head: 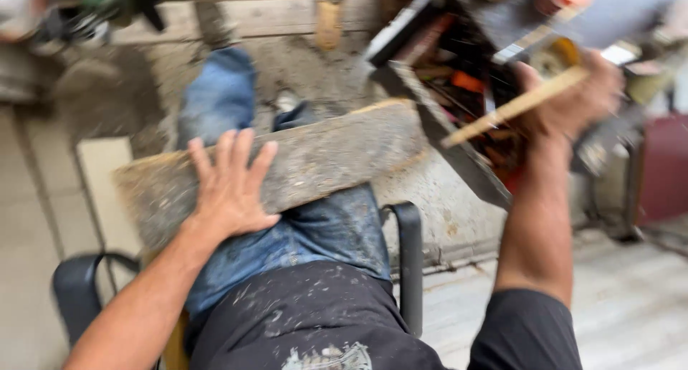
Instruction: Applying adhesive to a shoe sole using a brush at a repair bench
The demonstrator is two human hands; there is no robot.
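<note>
Seated person at a cluttered workbench, seen from above. The left hand (231,187) lies flat, fingers spread, pressing a rough, grey weathered wooden board (301,162) across the lap on dusty blue jeans (315,230); it grips nothing, only bears down. The right hand (573,98) is raised and closed around a long, pale wooden handle (509,111); the tool's head is lost in blur and cannot be told. Behind it stands an open box of mixed tools (466,76), orange and metal shapes jumbled. The black metal chair arm (410,259) frames the thigh. Risks, as judged: the board, unclamped and resting on a leg, could slide or tip under a blow; a stroke landing near the spread fingers could injure them; splinters are likely from the coarse, fibrous surface.
</note>
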